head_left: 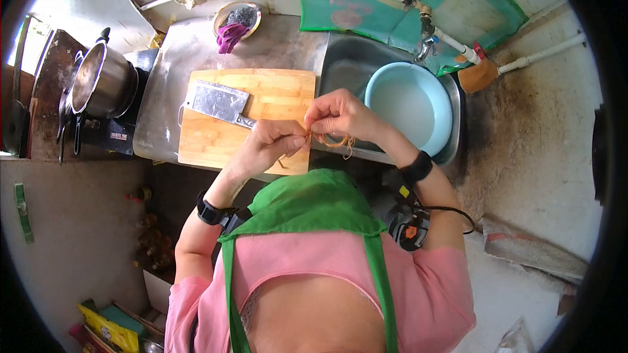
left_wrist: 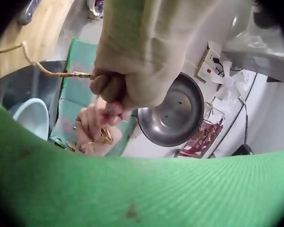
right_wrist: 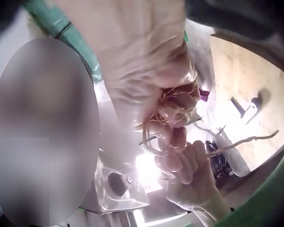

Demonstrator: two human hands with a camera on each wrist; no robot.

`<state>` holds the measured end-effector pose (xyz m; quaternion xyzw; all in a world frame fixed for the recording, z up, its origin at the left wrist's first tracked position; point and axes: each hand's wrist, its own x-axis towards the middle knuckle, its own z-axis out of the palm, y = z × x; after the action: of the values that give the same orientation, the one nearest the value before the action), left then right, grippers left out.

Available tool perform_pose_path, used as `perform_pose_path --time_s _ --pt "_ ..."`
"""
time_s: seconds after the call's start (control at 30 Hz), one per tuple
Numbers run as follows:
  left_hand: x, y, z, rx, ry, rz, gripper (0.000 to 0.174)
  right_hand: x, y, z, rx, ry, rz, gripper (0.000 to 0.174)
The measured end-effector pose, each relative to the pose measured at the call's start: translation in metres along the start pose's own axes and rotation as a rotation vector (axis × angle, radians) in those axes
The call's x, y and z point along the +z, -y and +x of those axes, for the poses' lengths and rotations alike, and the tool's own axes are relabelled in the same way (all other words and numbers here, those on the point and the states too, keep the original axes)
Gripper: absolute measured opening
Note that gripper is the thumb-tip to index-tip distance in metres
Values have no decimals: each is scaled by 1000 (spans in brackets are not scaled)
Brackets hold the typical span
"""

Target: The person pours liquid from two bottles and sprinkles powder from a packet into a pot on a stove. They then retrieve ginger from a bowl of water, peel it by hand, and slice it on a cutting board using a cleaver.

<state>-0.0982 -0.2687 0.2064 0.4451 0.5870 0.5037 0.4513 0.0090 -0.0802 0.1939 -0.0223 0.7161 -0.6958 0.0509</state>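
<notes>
In the head view, my left hand [head_left: 271, 144] and right hand [head_left: 345, 117] meet at the near right corner of the wooden cutting board [head_left: 282, 95]. Their fingertips come together on a thin, brown, root-like strand. One end of the strand [left_wrist: 49, 72] juts from my left fist in the left wrist view, bent and kinked. A loose bundle of similar thin strands [head_left: 338, 142] hangs under my right fingers, and the right wrist view shows them looped [right_wrist: 177, 104] in that palm. A cleaver [head_left: 219, 100] lies flat on the board, its handle pointing toward my left hand.
To the right, a light blue basin [head_left: 450, 114] stands in the metal sink [head_left: 347, 59], below a tap [head_left: 427, 44]. Behind the board is a bowl [head_left: 256, 23] with a purple cloth [head_left: 230, 38]. A steel pot [head_left: 108, 82] sits on the stove at left.
</notes>
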Motion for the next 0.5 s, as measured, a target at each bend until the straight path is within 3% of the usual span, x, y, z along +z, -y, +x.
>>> perform_pose_path --time_s 0.07,0.1,0.17,0.2,0.3,0.37,0.4,0.47,0.5 --pt "1 2 2 27 -45 -142 18 0 -5 3 60 34 396 5" --pt "2 1 4 33 -46 -136 18 3 -11 5 53 35 391 5" --pt "8 4 4 80 -80 -359 16 18 -23 2 46 45 918 4" --pt "8 7 5 82 -80 -360 16 18 -23 0 46 45 916 4" --pt "4 12 4 45 -179 -225 11 10 -15 -9 136 -98 416 4" --pt "2 13 3 -14 -158 116 8 13 -2 -13 143 -106 319 4" --pt "3 14 2 -19 -152 116 8 14 5 -17 151 -123 220 5" --pt "5 16 6 67 -196 114 8 12 6 -20 182 -107 266 6" --pt "5 15 8 70 -194 115 8 12 -3 -20 149 -51 427 7"
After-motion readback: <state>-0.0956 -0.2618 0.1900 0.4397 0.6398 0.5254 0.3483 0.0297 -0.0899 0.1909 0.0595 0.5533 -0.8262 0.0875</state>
